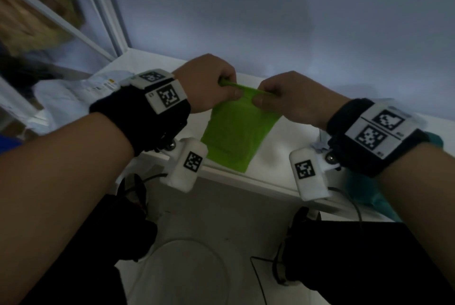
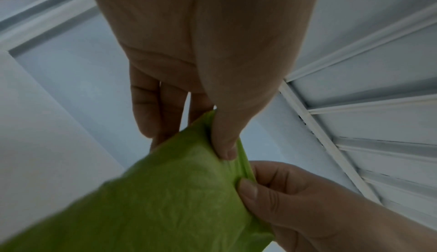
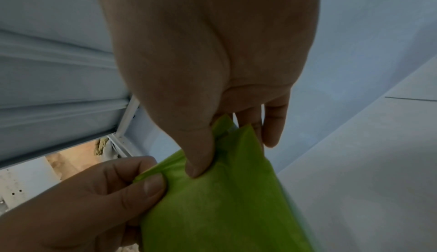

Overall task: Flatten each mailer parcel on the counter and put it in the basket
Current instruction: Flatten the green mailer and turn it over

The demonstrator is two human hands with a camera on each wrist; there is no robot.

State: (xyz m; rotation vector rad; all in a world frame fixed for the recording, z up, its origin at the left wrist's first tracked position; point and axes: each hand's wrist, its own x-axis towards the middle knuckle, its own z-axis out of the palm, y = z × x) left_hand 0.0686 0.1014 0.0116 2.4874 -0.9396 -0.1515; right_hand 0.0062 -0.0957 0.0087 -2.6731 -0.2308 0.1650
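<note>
Green, thin, crinkled film: the mailer [image 1: 234,132] looks light, limp and probably slick; it hangs from both hands over the worktop [image 1: 278,157] edge; the left hand [image 1: 209,83] and right hand [image 1: 290,98], close together, each pinch its top edge between thumb and fingers; corners likely give a steadier hold than mid-edge.

Bare counter [image 1: 278,157] lies open toward my 3 o'clock; white parcels [image 1: 73,93] crowd 9 o'clock, and the wall [image 1: 270,21] blocks 12 o'clock.
</note>
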